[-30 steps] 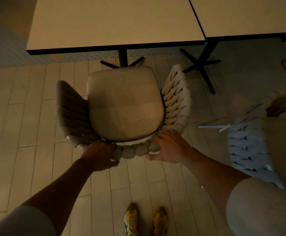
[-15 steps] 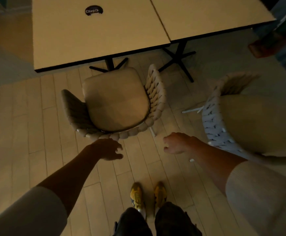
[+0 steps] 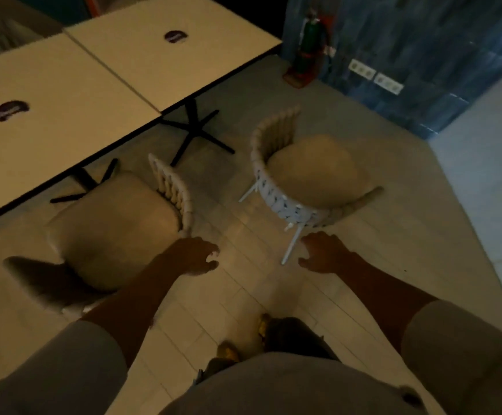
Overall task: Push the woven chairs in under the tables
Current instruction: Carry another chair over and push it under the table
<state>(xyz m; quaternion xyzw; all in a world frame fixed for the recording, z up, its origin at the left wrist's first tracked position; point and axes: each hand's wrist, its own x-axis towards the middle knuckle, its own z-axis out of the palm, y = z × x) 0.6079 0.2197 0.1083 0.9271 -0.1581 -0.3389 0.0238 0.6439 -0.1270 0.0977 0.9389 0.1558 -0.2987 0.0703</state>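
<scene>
Two woven chairs stand on the floor before two pale square tables. The left chair (image 3: 115, 226) has its cushioned seat close to the left table (image 3: 49, 115), near that table's black foot. The right chair (image 3: 309, 175) stands apart from the right table (image 3: 166, 52), its open side facing right and its white-strapped back toward me. My left hand (image 3: 195, 256) hovers over the floor just right of the left chair, fingers loosely curled, holding nothing. My right hand (image 3: 323, 254) hangs below the right chair's white leg, fingers spread and empty.
A black cross-shaped table base (image 3: 195, 130) sits between the chairs. A fire extinguisher (image 3: 308, 46) stands by the blue wall (image 3: 423, 55) at the back right, next to wall sockets (image 3: 375, 76). My yellow shoes (image 3: 228, 348) are on the plank floor below.
Both hands let go of the left chair's back and drew away. The view swung right, bringing the second chair toward the middle, and both hands now hover between the two chairs.
</scene>
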